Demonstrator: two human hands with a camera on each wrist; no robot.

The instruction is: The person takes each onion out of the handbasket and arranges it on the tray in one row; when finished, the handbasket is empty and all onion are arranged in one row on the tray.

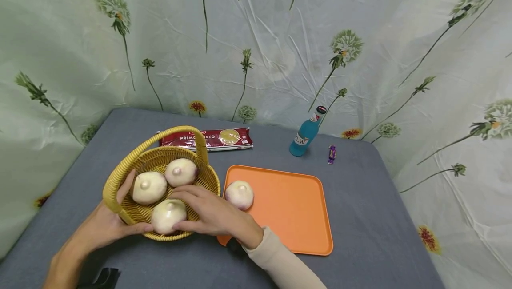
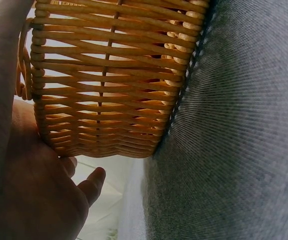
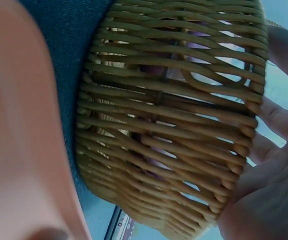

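A yellow wicker basket (image 1: 158, 160) with a hoop handle stands on the grey table (image 1: 360, 200). It holds three pale round bulbs with a purple tinge. My left hand (image 1: 110, 222) clasps the basket's left wall, thumb along the front rim; the left wrist view shows the palm (image 2: 38, 195) against the weave (image 2: 108, 75). My right hand (image 1: 212, 213) reaches over the front rim and grips the nearest bulb (image 1: 166, 218), fingers on top and thumb below. The right wrist view shows the basket wall (image 3: 174, 125) and the palm (image 3: 269, 200). A fourth bulb (image 1: 239, 194) lies on the orange tray (image 1: 292, 209).
A red pasta packet (image 1: 206, 139) lies behind the basket. A blue bottle (image 1: 306, 134) and a small purple sweet (image 1: 331, 154) sit at the back right. A flowered curtain (image 1: 256, 49) hangs close around the table's far and side edges.
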